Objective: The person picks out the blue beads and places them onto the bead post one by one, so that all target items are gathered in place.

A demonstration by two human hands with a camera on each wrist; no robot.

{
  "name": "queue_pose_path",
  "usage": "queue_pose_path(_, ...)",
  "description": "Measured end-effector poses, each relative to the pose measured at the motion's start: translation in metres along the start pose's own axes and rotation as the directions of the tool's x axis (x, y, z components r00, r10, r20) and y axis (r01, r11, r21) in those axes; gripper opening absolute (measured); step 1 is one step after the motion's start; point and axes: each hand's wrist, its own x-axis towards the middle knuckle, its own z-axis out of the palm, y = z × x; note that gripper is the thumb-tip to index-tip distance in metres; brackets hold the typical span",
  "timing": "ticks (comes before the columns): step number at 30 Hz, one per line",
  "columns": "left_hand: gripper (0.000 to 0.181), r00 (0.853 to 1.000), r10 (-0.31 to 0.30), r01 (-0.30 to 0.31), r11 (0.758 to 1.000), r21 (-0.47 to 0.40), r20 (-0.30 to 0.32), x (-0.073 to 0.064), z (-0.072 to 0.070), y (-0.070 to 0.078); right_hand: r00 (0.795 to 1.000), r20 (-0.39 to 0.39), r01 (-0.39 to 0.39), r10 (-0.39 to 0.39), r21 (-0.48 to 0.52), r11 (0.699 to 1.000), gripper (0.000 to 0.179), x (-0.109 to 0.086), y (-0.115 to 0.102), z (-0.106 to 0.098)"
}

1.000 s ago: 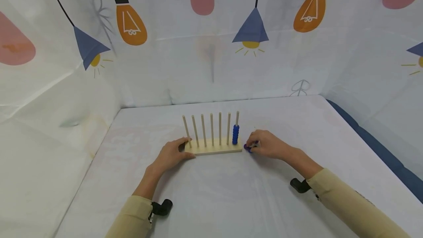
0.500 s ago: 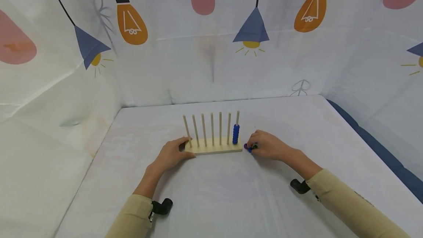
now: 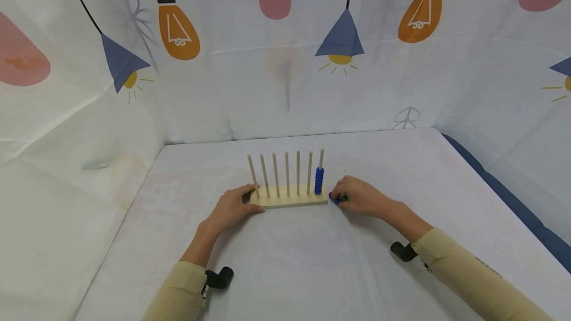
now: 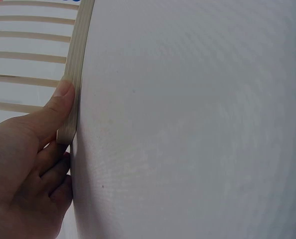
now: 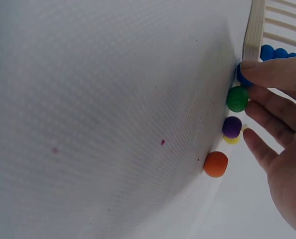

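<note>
A pale wooden peg board (image 3: pixel 292 202) with a row of upright pegs stands mid-table. My left hand (image 3: pixel 231 207) grips its left end, thumb along the front edge and fingers behind. Several blue beads (image 3: pixel 318 181) are stacked on the rightmost peg. Just past the board's right end, my right hand (image 3: pixel 363 197) pinches a loose blue bead (image 5: pixel 241 74), its thumb tip covering part of it. Beside the fingers in the right wrist view lie a green bead (image 5: pixel 236 99), a purple bead (image 5: pixel 232 127), a partly hidden yellow bead (image 5: pixel 231 140) and an orange bead (image 5: pixel 216 164).
A white cloth (image 3: pixel 285 261) covers the table. White printed sheets (image 3: pixel 250 93) with lamp and bulb pictures hang behind and at both sides. Black camera mounts (image 3: pixel 219 278) sit at both wrists.
A green bead has come into sight at the right fingers, which have shifted slightly among the beads. The left hand and the peg board have stayed in place.
</note>
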Motion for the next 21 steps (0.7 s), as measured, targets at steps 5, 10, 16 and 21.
queue_pose_path(5,0.068,1.000,-0.008,0.008,1.000,0.005,0.001,0.0002,0.0003,-0.0006,1.000,-0.011,0.001,-0.001,0.008,1.000,0.024,0.0002,-0.0008,-0.0007)
queue_pose_path(10,0.068,1.000,-0.011,0.011,1.000,0.006,0.003,0.0006,0.0005,-0.0007,0.999,-0.032,0.011,-0.010,0.023,1.000,0.022,-0.0001,-0.0009,-0.0008)
queue_pose_path(16,0.067,1.000,-0.008,0.008,1.000,0.006,0.003,0.0006,0.0008,-0.0012,0.998,-0.059,0.031,-0.028,0.057,0.998,0.021,0.0000,-0.0007,-0.0022)
queue_pose_path(21,0.068,1.000,-0.016,0.016,1.000,0.009,0.007,0.0004,0.0004,-0.0005,0.996,-0.081,0.039,-0.033,0.079,0.996,0.020,0.0012,0.0009,-0.0042)
